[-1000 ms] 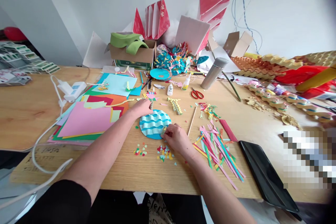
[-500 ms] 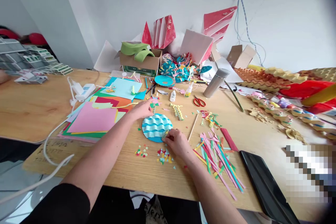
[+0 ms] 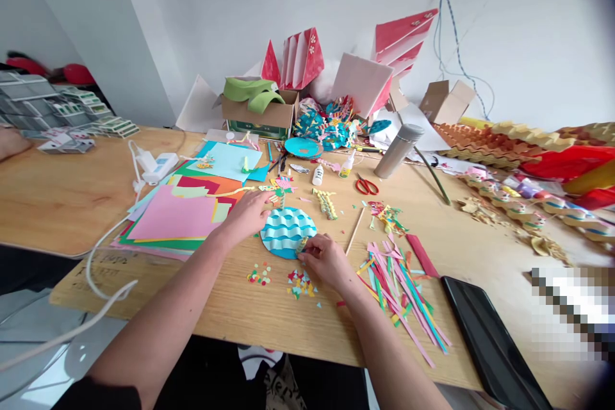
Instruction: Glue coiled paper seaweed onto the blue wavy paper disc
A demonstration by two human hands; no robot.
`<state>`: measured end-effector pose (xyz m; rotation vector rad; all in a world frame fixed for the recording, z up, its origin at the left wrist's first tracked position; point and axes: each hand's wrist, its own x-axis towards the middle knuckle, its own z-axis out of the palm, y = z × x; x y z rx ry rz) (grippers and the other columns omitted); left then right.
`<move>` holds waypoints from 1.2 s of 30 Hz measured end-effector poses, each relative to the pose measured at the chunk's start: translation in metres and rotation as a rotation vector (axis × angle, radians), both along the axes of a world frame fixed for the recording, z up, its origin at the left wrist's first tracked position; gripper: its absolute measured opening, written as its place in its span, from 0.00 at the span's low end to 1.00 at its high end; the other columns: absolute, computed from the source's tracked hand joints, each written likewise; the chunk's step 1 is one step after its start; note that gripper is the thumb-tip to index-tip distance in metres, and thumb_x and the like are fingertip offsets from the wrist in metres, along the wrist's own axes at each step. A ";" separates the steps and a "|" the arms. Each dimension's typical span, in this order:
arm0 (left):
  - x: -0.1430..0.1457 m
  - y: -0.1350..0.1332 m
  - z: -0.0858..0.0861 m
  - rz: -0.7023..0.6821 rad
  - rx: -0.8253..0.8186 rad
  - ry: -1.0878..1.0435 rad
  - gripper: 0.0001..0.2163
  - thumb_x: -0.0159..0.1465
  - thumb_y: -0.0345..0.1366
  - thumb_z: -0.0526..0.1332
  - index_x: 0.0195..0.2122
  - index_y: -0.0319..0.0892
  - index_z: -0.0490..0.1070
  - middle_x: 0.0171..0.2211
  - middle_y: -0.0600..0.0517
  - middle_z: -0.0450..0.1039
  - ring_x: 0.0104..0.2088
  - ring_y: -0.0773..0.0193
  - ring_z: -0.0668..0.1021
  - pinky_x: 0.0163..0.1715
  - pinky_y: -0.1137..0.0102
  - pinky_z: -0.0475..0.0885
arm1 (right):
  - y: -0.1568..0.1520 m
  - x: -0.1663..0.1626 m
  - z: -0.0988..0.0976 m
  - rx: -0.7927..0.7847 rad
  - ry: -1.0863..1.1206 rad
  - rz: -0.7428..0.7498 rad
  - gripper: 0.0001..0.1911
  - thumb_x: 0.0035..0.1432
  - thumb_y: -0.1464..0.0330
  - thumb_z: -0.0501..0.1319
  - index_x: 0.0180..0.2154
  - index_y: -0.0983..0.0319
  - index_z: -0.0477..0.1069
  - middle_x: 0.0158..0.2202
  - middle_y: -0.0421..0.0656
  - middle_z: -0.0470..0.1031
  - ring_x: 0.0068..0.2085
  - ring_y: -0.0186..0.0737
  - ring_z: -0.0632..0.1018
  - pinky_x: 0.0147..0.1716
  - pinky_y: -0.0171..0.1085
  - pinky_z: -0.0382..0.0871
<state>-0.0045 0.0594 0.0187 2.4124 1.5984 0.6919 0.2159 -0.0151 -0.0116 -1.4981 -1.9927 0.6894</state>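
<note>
Centrally, on a pale wooden table (image 3: 230, 320), lies a round blue disc (image 3: 283, 252) crossed left to right by pale, wavy paper strips (image 3: 288, 220). Being round, the disc has no clear long axis; it sits between two bare hands. The right hand (image 3: 327, 261) is at its near right edge, fingertips pinched on a small yellowish coiled paper strip (image 3: 301, 245). This coil lies to the left of that hand, over the disc's margin, and is much closer to it than to the other hand. The left hand (image 3: 246, 214), at the disc's far left, has its fingers loosely parted, with nothing visibly held; a green curled paper strip (image 3: 282, 200) is just to its right, touching or not I cannot tell. Dark handwriting (image 3: 110, 261) marks the table's near left edge, illegible. The small white bottle's label (image 3: 318, 174) is too tiny to read.
</note>
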 end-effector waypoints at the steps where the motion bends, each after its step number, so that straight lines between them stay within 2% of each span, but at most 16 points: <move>1: -0.001 -0.002 -0.002 -0.004 0.036 -0.005 0.22 0.57 0.25 0.59 0.54 0.39 0.67 0.46 0.45 0.75 0.50 0.56 0.74 0.54 0.62 0.67 | 0.000 0.001 0.000 0.003 0.005 0.005 0.01 0.50 0.73 0.65 0.27 0.62 0.75 0.25 0.40 0.73 0.33 0.38 0.71 0.34 0.34 0.62; 5: -0.006 -0.010 -0.008 -0.001 0.146 -0.017 0.21 0.58 0.23 0.56 0.54 0.38 0.67 0.49 0.45 0.73 0.52 0.55 0.72 0.56 0.60 0.66 | -0.001 0.008 0.001 0.013 0.056 0.014 0.06 0.50 0.73 0.62 0.33 0.62 0.76 0.28 0.41 0.74 0.35 0.39 0.72 0.36 0.35 0.64; 9: -0.009 -0.017 -0.008 0.036 0.174 -0.020 0.24 0.57 0.21 0.53 0.56 0.36 0.65 0.49 0.44 0.73 0.52 0.55 0.72 0.55 0.60 0.67 | -0.002 0.017 0.004 0.019 0.149 -0.055 0.12 0.54 0.70 0.58 0.41 0.63 0.73 0.30 0.42 0.75 0.34 0.38 0.73 0.36 0.36 0.65; 14: -0.008 -0.026 -0.005 0.211 0.012 0.072 0.26 0.57 0.21 0.52 0.58 0.37 0.63 0.40 0.46 0.78 0.44 0.55 0.76 0.45 0.64 0.72 | 0.000 0.022 0.002 0.049 0.206 -0.262 0.15 0.58 0.66 0.52 0.45 0.64 0.67 0.30 0.44 0.78 0.30 0.39 0.76 0.33 0.37 0.67; 19: -0.002 -0.032 -0.003 0.323 -0.145 0.180 0.23 0.60 0.25 0.53 0.58 0.39 0.64 0.37 0.46 0.78 0.42 0.55 0.78 0.39 0.65 0.72 | 0.003 0.024 -0.008 0.072 0.118 -0.305 0.18 0.62 0.67 0.46 0.51 0.64 0.62 0.41 0.49 0.80 0.42 0.44 0.78 0.44 0.44 0.68; 24: 0.000 -0.036 -0.006 0.269 -0.212 0.184 0.24 0.60 0.24 0.52 0.59 0.39 0.62 0.37 0.47 0.78 0.42 0.58 0.78 0.40 0.68 0.71 | 0.006 0.023 -0.015 0.125 0.058 -0.247 0.18 0.63 0.68 0.45 0.52 0.64 0.61 0.43 0.50 0.80 0.52 0.47 0.73 0.50 0.48 0.66; 31: 0.000 -0.035 -0.010 0.194 -0.210 0.103 0.25 0.59 0.22 0.53 0.58 0.39 0.62 0.37 0.49 0.80 0.42 0.58 0.78 0.42 0.66 0.70 | 0.005 0.021 -0.015 0.144 0.024 -0.228 0.18 0.63 0.71 0.45 0.53 0.63 0.61 0.44 0.49 0.79 0.51 0.48 0.72 0.50 0.48 0.66; 36: 0.000 -0.030 -0.014 0.189 -0.213 0.032 0.25 0.57 0.22 0.52 0.57 0.40 0.63 0.38 0.50 0.80 0.42 0.58 0.78 0.42 0.66 0.71 | 0.003 0.019 -0.011 0.137 0.006 -0.232 0.19 0.62 0.73 0.46 0.53 0.63 0.62 0.44 0.49 0.79 0.51 0.49 0.72 0.50 0.49 0.65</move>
